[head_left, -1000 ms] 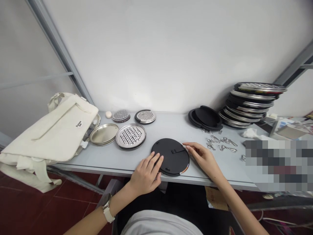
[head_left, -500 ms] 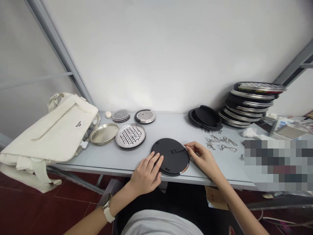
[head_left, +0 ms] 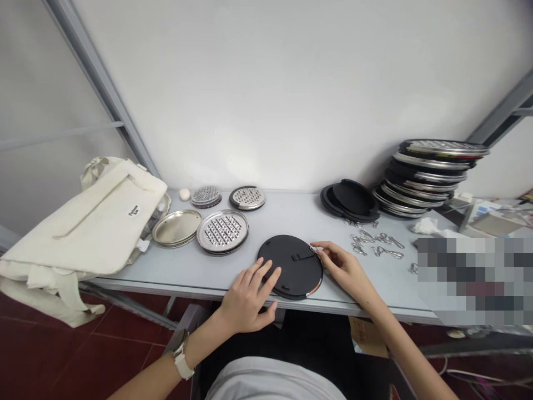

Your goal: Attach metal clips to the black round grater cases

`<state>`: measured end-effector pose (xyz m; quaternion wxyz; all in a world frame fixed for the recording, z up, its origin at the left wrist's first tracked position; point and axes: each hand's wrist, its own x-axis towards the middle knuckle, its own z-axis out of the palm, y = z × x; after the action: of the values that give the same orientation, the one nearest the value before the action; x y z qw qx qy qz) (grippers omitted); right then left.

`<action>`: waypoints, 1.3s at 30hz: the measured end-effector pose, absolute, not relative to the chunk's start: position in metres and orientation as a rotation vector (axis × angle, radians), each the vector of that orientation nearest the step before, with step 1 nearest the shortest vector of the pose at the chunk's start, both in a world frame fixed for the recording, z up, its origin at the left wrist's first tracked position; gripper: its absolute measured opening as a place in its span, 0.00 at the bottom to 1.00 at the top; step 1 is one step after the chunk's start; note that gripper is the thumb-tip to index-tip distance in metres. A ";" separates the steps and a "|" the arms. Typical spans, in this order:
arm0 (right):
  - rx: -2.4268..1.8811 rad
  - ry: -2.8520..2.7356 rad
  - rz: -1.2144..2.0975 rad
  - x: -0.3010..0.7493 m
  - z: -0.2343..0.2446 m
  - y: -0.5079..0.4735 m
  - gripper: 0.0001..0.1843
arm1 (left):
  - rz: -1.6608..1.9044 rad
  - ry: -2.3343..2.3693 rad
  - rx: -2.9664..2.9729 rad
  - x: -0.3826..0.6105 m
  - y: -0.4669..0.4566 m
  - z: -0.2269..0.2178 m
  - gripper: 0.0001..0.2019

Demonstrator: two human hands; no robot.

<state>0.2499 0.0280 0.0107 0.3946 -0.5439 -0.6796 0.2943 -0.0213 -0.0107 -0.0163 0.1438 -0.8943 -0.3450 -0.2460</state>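
A round black disc [head_left: 291, 264] with a metal rim lies flat at the table's front edge. My left hand [head_left: 249, 297] rests on the disc's left edge, fingers stretched out and spread. My right hand [head_left: 343, 266] is at the disc's right edge, thumb and forefinger pinched on a small metal clip at the end of the slot. Loose metal clips [head_left: 377, 244] lie on the table just right of that hand.
Left of the disc sit a perforated metal plate [head_left: 222, 231], a plain metal plate [head_left: 177, 227] and two smaller graters [head_left: 247, 198]. A cream fabric bag [head_left: 89, 222] overhangs the left end. Black lids [head_left: 350, 200] and a tall stack of rimmed discs [head_left: 428, 175] stand at the right.
My left hand has shifted a little, its fingers spreading wider over the disc's edge. My right hand stays pinched at the right rim. The disc has not moved.
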 end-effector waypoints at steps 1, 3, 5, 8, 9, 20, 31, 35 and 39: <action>-1.376 -1.725 0.751 0.250 0.011 0.028 0.19 | -0.711 -0.988 -2.578 -0.021 -0.011 -0.015 0.31; -1.374 -1.736 0.752 0.250 0.011 0.028 0.19 | -0.728 -0.977 -2.553 -0.021 -0.011 -0.014 0.29; -1.380 -1.758 0.736 0.250 0.011 0.027 0.18 | -0.750 -0.973 -2.515 -0.020 -0.011 -0.014 0.25; -1.372 -1.797 0.711 0.250 0.012 0.027 0.18 | -0.771 -0.978 -2.465 -0.019 -0.010 -0.015 0.22; -1.364 -1.809 0.705 0.249 0.013 0.027 0.17 | -0.776 -0.979 -2.451 -0.018 -0.010 -0.015 0.22; -1.400 -1.881 0.665 0.244 0.018 0.024 0.15 | -0.776 -0.979 -2.449 -0.017 -0.009 -0.014 0.22; -1.432 -1.875 0.639 0.245 0.016 0.025 0.12 | -0.792 -0.967 -2.441 -0.018 -0.010 -0.014 0.22; -1.434 -1.874 0.638 0.246 0.017 0.024 0.11 | -0.786 -0.964 -2.438 -0.018 -0.010 -0.014 0.22; -1.418 -1.879 0.629 0.245 0.018 0.024 0.11 | -0.784 -0.967 -2.447 -0.018 -0.009 -0.014 0.22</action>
<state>0.2450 0.0238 0.0181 0.3452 -0.5462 -0.7237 0.2423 -0.0179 -0.0091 -0.0138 0.1968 -0.8739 -0.3453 -0.2800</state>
